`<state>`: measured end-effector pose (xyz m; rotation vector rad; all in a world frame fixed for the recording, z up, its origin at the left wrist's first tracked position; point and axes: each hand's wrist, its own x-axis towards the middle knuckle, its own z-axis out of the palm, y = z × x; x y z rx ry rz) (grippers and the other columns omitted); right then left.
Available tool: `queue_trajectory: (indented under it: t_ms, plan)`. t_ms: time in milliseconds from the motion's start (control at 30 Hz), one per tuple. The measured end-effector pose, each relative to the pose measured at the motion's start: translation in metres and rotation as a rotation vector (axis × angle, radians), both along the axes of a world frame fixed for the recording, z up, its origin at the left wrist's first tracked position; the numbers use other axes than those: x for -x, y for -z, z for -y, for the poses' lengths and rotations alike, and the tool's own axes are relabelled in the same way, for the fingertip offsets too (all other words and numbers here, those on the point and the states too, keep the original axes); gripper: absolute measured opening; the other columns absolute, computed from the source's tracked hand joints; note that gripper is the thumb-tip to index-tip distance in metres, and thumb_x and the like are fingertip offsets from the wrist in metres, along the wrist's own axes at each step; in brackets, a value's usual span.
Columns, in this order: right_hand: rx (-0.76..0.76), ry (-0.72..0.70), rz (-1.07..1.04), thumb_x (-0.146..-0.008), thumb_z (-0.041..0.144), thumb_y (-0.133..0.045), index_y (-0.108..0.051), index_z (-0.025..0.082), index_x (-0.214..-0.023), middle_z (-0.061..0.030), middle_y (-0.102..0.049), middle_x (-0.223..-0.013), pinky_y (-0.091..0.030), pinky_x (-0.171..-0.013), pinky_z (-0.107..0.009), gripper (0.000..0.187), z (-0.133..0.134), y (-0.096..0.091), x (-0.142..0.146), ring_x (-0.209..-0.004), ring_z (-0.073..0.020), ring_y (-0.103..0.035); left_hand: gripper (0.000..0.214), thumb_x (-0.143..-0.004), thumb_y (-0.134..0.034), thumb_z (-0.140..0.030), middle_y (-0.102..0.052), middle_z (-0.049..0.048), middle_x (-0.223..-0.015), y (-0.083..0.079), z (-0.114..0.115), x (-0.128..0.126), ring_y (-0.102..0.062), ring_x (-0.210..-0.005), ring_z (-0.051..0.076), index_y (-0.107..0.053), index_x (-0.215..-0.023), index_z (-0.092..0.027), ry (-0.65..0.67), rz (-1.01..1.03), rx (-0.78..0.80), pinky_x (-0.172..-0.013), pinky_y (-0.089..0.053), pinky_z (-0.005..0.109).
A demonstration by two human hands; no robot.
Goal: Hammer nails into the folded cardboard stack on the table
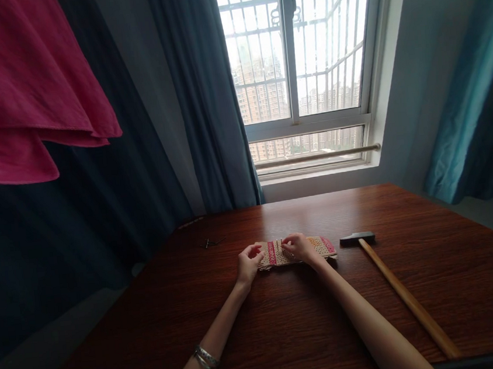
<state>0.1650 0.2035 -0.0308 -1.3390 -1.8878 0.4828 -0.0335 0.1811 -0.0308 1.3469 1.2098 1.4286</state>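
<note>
A beige patterned slab, perhaps layered cardboard, lies on the table with pink bands and many dark dots. Its front edge looks ragged. Thin dark nails stand upright near its middle. My right hand is above the slab, thumb and forefinger pinched at one of these slim upright nails. At the slab's left end is my left hand, fingers curved and a gap showing between them and the thumb; whether it presses on the slab I cannot tell.
A hammer with a long wooden handle lies to the right, its handle reaching the front edge. Small dark nail-like pieces are at the left on the brown table. A pink cloth hangs upper left, near dark curtains and a window.
</note>
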Motion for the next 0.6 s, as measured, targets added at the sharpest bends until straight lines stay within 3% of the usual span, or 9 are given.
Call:
queue_trajectory:
  t_ms: [167,433,500,600]
  plan:
    - [-0.014,-0.029,-0.009,-0.073,0.031,-0.057,-0.071,0.017,-0.079,-0.0064,-0.069,-0.078,-0.042,-0.066,-0.023,0.021,0.0,0.0,-0.005,-0.069,-0.0148,-0.059,0.04,-0.053,-0.071,-0.027,-0.061,0.0028,-0.068,0.003,-0.018,0.008,-0.056,-0.063,0.014,-0.061,-0.088,-0.012,-0.003,-0.06,-0.032,-0.058,-0.044,0.024]
    - [-0.018,-0.056,-0.035,-0.073,0.029,-0.058,-0.071,0.017,-0.078,-0.0057,-0.069,-0.077,-0.042,-0.067,-0.023,0.019,0.001,-0.001,-0.008,-0.07,-0.0144,-0.059,0.037,-0.055,-0.069,-0.032,-0.06,0.0045,-0.07,0.006,-0.024,0.009,-0.056,-0.064,0.015,-0.062,-0.085,-0.012,0.058,-0.267,-0.07,-0.058,-0.045,0.026]
    - [-0.016,-0.056,-0.044,-0.072,0.028,-0.058,-0.071,0.016,-0.077,-0.0056,-0.069,-0.076,-0.043,-0.066,-0.023,0.018,0.002,-0.003,-0.01,-0.069,-0.0141,-0.059,0.039,-0.057,-0.069,-0.035,-0.061,0.0057,-0.076,0.001,-0.027,0.008,-0.057,-0.069,0.016,-0.063,-0.09,-0.013,0.084,-0.398,-0.116,-0.065,-0.045,0.029]
    - [-0.02,-0.038,-0.057,-0.072,0.028,-0.059,-0.071,0.016,-0.076,-0.0055,-0.069,-0.073,-0.043,-0.063,-0.023,0.018,0.006,-0.01,-0.016,-0.066,-0.0143,-0.059,0.038,-0.056,-0.072,-0.036,-0.058,0.0087,-0.099,-0.009,-0.031,0.008,-0.051,-0.097,0.023,-0.066,-0.089,-0.018,0.095,-0.641,-0.207,-0.085,-0.039,0.036]
